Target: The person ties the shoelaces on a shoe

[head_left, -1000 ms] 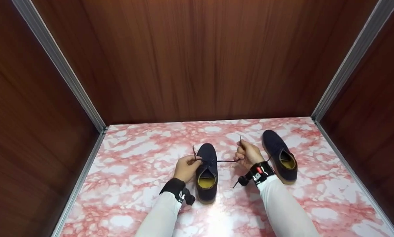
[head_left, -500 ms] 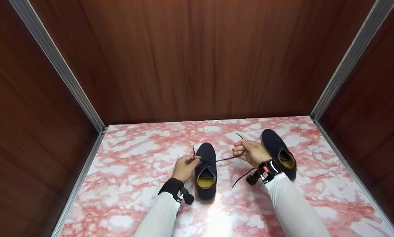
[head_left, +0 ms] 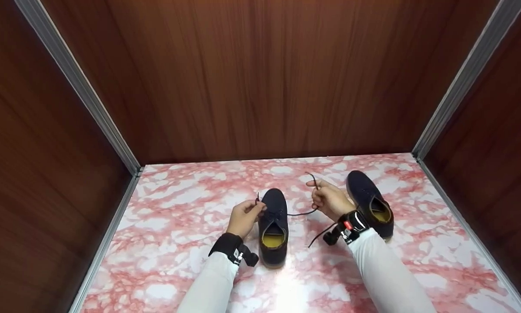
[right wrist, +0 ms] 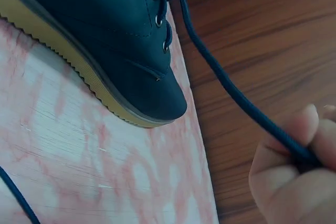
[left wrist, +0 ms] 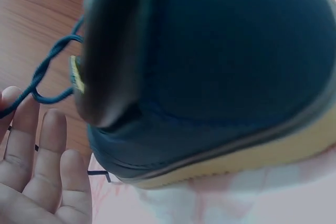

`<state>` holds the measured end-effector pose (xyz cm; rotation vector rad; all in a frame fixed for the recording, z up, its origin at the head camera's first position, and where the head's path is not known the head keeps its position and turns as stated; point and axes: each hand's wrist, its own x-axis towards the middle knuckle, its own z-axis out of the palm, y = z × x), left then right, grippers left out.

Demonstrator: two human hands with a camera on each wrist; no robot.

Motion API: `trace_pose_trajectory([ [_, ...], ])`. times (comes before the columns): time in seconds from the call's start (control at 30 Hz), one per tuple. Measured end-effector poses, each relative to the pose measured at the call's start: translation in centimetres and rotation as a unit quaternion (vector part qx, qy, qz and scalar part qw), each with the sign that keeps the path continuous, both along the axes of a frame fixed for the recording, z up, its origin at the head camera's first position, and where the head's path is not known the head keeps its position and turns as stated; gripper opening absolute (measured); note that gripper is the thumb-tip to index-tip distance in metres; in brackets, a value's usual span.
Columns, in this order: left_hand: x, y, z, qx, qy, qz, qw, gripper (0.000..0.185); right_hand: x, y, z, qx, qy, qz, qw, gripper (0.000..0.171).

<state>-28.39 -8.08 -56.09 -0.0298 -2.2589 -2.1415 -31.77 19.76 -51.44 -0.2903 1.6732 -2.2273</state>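
A dark navy lace-up shoe (head_left: 274,198) with a yellow insole stands between my hands, toe pointing away. At its left side, my left hand (head_left: 242,219) pinches one shoelace end, whose tip sticks up above the fingers. To the right, my right hand (head_left: 333,201) grips the other lace end, its index finger extended. That shoelace (right wrist: 223,77) runs from the eyelets to the right hand and hangs slightly slack in the head view. In the left wrist view, two lace strands (left wrist: 44,66) cross in a twist above the tongue. Part of the laced area is hidden by the left fingers.
The matching navy shoe (head_left: 361,184) stands beyond my right wrist, tilted left, and a loose lace (head_left: 320,234) trails from beneath that wrist. Pink-and-white marbled tabletop (head_left: 178,269) lies underneath. Brown wood panels (head_left: 260,87) with grey metal edge strips enclose three sides.
My right hand has shifted slightly right, and its index finger has straightened. The lace between it and the shoe has gone from taut to sagging. The left hand has hardly moved.
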Motion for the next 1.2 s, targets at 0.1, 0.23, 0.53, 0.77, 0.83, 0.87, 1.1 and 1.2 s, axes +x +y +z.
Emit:
trace_pose_trajectory([
  [0.1, -0.1, -0.1, 0.4, 0.01, -0.005, 0.003, 0.9999, 0.021, 0.1, -0.1, 0.2, 0.032, 0.039, 0.049, 0.998, 0.031],
  [0.23, -0.2, -0.1, 0.7, 0.024, -0.003, 0.002, 0.9997, 0.017, 0.2, -0.4, 0.1, 0.038, 0.057, 0.085, 0.994, 0.031],
  [0.53, -0.4, 0.2, 1.8, 0.082, -0.011, -0.037, 0.9959, 0.021, 0.6, -1.7, 0.2, 0.017, 0.062, 0.048, 0.997, 0.03],
  [0.77, -0.4, 0.1, 2.3, 0.165, -0.026, -0.058, 0.9842, 0.025, 0.9, -2.2, 0.8, 0.019, 0.075, 0.066, 0.995, 0.018],
  [0.83, -0.4, 0.1, 2.2, 0.186, -0.032, -0.063, 0.98, 0.025, 0.9, -2.2, 0.8, 0.037, 0.089, 0.069, 0.993, 0.02],
  [0.87, -0.4, 0.1, 2.2, 0.196, -0.036, -0.063, 0.9779, 0.025, 0.9, -2.2, 0.7, 0.043, 0.093, 0.069, 0.992, 0.023],
  [1.1, -0.5, 0.2, 2.0, 0.208, -0.041, -0.067, 0.9749, 0.025, 0.8, -2.4, 0.1, 0.005, 0.075, 0.05, 0.996, 0.04],
  [1.2, -0.5, 0.2, 1.9, 0.205, -0.039, -0.064, 0.9758, 0.025, 0.8, -2.6, -0.1, -0.008, 0.075, 0.04, 0.996, 0.041],
])
